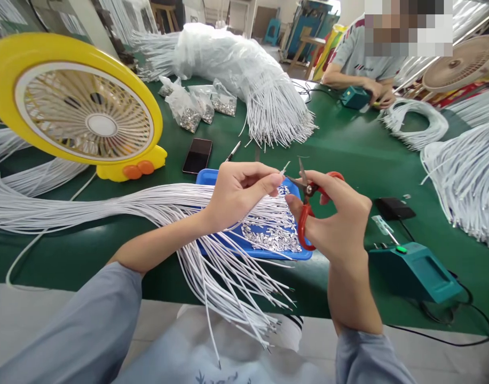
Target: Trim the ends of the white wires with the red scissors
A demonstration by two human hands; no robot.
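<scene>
My left hand [248, 194] pinches a white cable between thumb and fingers, its thin end sticking out past the fingertips. Close to that end, my right hand [334, 216] grips a pair of scissors [308, 190] with red handles, the blades spread apart and pointing up and left. Beneath both hands lies a blue tray [252, 250] holding many small silvery metal pieces [272, 237]. A thick bundle of white cables [120, 205] runs in from the left, fanning out across the tray and over the table's front edge.
A yellow fan [156, 122] stands at left. Beyond the tray lie a phone [197, 156], a pen [233, 151], bags of metal parts [184, 109] and a plastic-wrapped cable bundle [276, 101]. At right sit a teal device [416, 272] and more cables [468, 176]. A co-worker [356, 61] sits opposite.
</scene>
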